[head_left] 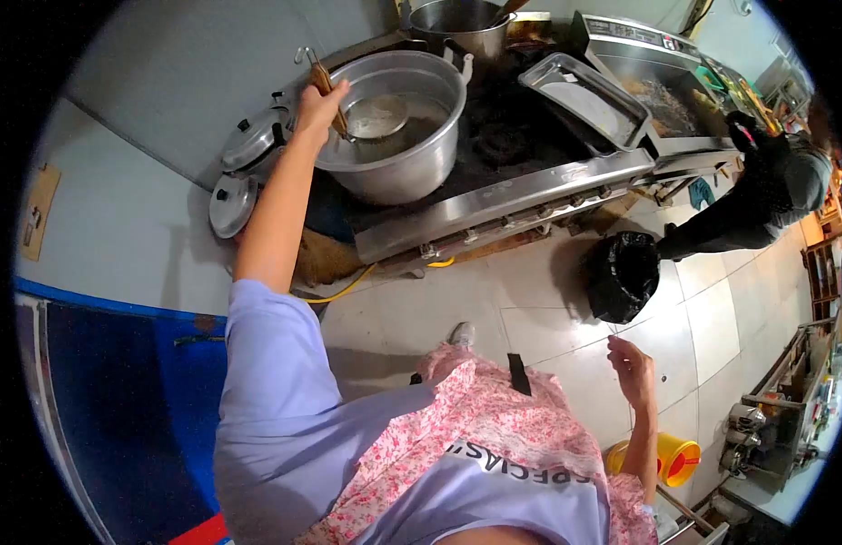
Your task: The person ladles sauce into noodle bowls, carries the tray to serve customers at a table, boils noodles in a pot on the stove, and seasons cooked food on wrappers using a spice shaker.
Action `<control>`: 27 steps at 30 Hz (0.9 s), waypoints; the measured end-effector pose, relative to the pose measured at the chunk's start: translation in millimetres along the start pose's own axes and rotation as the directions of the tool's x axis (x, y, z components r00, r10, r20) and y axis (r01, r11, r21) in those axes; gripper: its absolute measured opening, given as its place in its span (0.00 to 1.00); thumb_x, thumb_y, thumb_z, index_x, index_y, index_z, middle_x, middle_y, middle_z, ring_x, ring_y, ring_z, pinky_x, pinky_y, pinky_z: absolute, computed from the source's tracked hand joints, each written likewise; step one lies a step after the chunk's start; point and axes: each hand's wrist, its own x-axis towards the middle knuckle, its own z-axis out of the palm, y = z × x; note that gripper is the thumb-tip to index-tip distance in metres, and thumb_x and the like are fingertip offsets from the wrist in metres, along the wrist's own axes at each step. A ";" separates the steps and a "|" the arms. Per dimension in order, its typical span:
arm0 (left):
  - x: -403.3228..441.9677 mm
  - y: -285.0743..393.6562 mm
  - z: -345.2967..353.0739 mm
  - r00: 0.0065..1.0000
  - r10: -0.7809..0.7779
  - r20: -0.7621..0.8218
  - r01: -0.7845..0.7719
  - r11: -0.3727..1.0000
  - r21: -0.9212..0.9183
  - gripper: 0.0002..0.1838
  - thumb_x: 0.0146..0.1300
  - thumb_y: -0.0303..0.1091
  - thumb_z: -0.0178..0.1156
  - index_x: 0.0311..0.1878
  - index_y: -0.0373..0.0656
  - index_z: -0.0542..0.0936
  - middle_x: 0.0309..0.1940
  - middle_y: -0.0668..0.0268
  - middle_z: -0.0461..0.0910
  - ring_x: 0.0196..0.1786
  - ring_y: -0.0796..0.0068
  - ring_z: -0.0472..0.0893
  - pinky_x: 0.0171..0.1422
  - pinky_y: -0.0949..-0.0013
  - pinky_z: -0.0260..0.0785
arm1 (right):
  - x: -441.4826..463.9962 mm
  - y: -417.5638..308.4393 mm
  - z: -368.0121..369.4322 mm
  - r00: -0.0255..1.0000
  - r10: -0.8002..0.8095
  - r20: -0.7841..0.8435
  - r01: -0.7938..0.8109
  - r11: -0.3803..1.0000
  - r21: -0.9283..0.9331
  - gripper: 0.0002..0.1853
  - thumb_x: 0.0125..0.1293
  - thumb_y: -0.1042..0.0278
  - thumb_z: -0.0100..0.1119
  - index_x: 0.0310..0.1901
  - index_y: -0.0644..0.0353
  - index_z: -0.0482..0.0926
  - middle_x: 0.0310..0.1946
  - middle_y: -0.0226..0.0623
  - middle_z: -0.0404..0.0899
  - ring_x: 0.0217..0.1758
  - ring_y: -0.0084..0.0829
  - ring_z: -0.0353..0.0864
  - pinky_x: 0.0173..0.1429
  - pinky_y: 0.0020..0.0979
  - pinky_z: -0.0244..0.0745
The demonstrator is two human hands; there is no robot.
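Observation:
My left hand (319, 111) is closed around the wooden handle of a skimmer (377, 118), whose metal hook sticks out above my fist. The skimmer's round head lies inside a large aluminium pot (394, 173) on the stove, over what looks like cloudy liquid. Whether the head is mesh or solid is hard to make out. My right hand (632, 371) hangs low at my side above the tiled floor, fingers loosely bent and apart, holding nothing.
Behind the big pot stands another metal pot (462, 41). A metal tray (589, 104) rests on the black stove (498, 145), beside a fryer (662, 100). Two lidded pots (244, 150) sit at left. A black-bagged bin (624, 277) stands on the floor near another person's leg (725, 218).

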 end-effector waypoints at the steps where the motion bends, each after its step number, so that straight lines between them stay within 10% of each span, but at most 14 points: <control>1: 2.5 -2.4 -2.9 0.998 -0.062 0.028 0.060 0.994 0.091 0.28 0.54 0.49 0.65 0.47 0.35 0.72 0.50 0.54 0.73 0.57 0.60 0.70 0.62 0.60 0.58 | 10.4 4.5 4.4 1.000 0.016 -0.002 -0.016 1.000 0.016 0.15 0.62 0.81 0.50 0.49 0.62 0.77 0.38 0.37 0.81 0.36 0.23 0.79 0.41 0.23 0.75; 4: -16.3 9.3 -18.6 0.993 0.002 0.117 -0.016 0.993 0.115 0.29 0.54 0.47 0.65 0.51 0.34 0.71 0.50 0.55 0.73 0.56 0.63 0.70 0.61 0.61 0.58 | 41.6 -6.8 22.0 1.000 -0.014 -0.005 0.013 1.000 -0.023 0.17 0.62 0.84 0.45 0.51 0.64 0.76 0.37 0.35 0.80 0.34 0.20 0.76 0.40 0.22 0.74; 7: -57.3 3.1 -34.6 0.991 0.066 0.119 -0.030 0.958 -0.286 0.27 0.59 0.39 0.62 0.55 0.32 0.68 0.52 0.56 0.71 0.58 0.66 0.69 0.65 0.66 0.53 | 60.7 -37.8 34.9 0.998 0.062 0.023 -0.063 0.996 0.069 0.14 0.62 0.76 0.55 0.50 0.64 0.77 0.42 0.40 0.82 0.43 0.26 0.81 0.46 0.26 0.75; 10: -135.2 -14.4 -20.7 0.973 0.078 -0.218 -0.177 0.856 -0.485 0.34 0.62 0.34 0.58 0.67 0.36 0.56 0.66 0.52 0.58 0.67 0.63 0.60 0.68 0.64 0.48 | 70.1 -38.2 47.5 0.998 0.060 0.034 -0.062 0.995 0.079 0.15 0.62 0.76 0.55 0.51 0.63 0.76 0.42 0.41 0.82 0.44 0.27 0.81 0.47 0.27 0.75; 12: -189.3 -28.4 -3.5 0.903 0.313 -0.295 -0.369 0.915 -0.160 0.24 0.64 0.29 0.52 0.63 0.37 0.61 0.60 0.57 0.66 0.60 0.71 0.66 0.64 0.67 0.55 | 64.6 -16.5 52.0 0.996 0.072 0.044 -0.074 0.997 0.037 0.15 0.62 0.76 0.54 0.51 0.63 0.76 0.42 0.42 0.81 0.44 0.27 0.80 0.47 0.27 0.75; 14: -225.7 -80.3 25.9 0.961 0.274 -0.045 -0.275 0.917 -0.288 0.14 0.64 0.30 0.51 0.53 0.39 0.70 0.46 0.64 0.74 0.49 0.76 0.71 0.57 0.69 0.62 | 59.9 -26.8 53.5 0.987 0.157 0.040 -0.160 0.983 0.092 0.16 0.63 0.74 0.52 0.53 0.62 0.75 0.42 0.41 0.81 0.43 0.25 0.79 0.48 0.26 0.73; 15: -242.8 -106.6 49.6 0.991 -0.070 0.117 0.109 0.924 -0.367 0.12 0.64 0.32 0.53 0.49 0.40 0.71 0.40 0.66 0.75 0.44 0.77 0.72 0.52 0.69 0.65 | 57.3 -22.2 56.3 0.975 0.220 0.043 -0.223 0.967 0.121 0.17 0.62 0.76 0.51 0.53 0.62 0.75 0.42 0.40 0.81 0.43 0.24 0.79 0.47 0.26 0.73; 18: -251.3 -234.0 110.4 0.537 -0.732 0.420 0.819 0.571 -0.052 0.11 0.63 0.37 0.56 0.44 0.41 0.75 0.37 0.66 0.77 0.44 0.76 0.74 0.53 0.74 0.64 | 49.9 -19.3 60.9 0.954 0.295 0.058 -0.301 0.942 0.148 0.18 0.61 0.77 0.49 0.54 0.61 0.74 0.44 0.37 0.80 0.42 0.24 0.78 0.46 0.25 0.73; 27: -188.5 -374.1 203.3 0.390 -0.792 0.470 0.908 0.416 -0.052 0.34 0.60 0.51 0.59 0.65 0.53 0.58 0.60 0.76 0.65 0.54 0.71 0.70 0.65 0.40 0.44 | -2.1 -4.4 71.1 0.884 0.466 -0.031 -0.446 0.863 0.239 0.16 0.66 0.71 0.50 0.55 0.61 0.74 0.43 0.37 0.79 0.43 0.24 0.78 0.45 0.25 0.73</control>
